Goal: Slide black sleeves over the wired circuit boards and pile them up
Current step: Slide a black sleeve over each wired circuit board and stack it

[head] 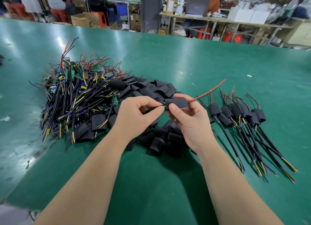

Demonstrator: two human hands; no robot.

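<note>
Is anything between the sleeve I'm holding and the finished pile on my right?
Nothing visible. The right hand holds the sleeve, the left hand pinches the board entering it, and only bare green table lies between it and the finished pile.

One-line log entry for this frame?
step: sleeving | right hand: grips black sleeve | left hand: pinches circuit board at its mouth | red-black lead: exits far end | sleeved pile: right | unsleeved heap: left
</note>
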